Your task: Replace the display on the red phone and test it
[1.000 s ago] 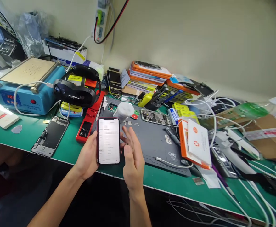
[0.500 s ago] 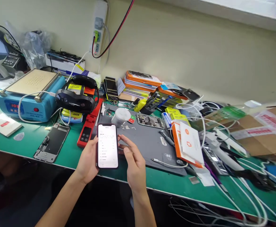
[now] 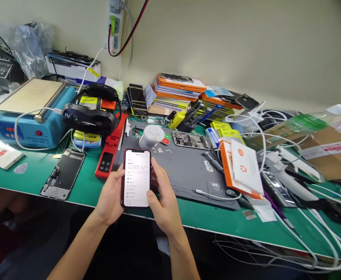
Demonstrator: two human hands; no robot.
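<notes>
A smartphone point(image 3: 137, 179) with a red edge stands tilted toward me above the bench's front edge. Its lit white screen carries a list of small lines too fine to read. My left hand point(image 3: 112, 196) is closed around its left side, thumb along the edge. On the other side, my right hand point(image 3: 163, 202) has its thumb at the screen's lower right edge, and its fingers run behind the phone, partly hidden. Just behind the phone is a white round container point(image 3: 152, 136) on a grey work mat point(image 3: 184, 175).
Left stand a blue heating plate machine point(image 3: 30, 116), a black headset point(image 3: 90, 120), a detached phone screen point(image 3: 63, 175) and a red tool point(image 3: 107, 161). An opened phone point(image 3: 190, 140) lies on the mat. Orange-white boxes point(image 3: 242, 167), cables and a cardboard box point(image 3: 330, 151) crowd the right.
My right hand has closed in on the phone, its thumb now on the screen's edge. The list on the screen has shifted. The view has moved slightly.
</notes>
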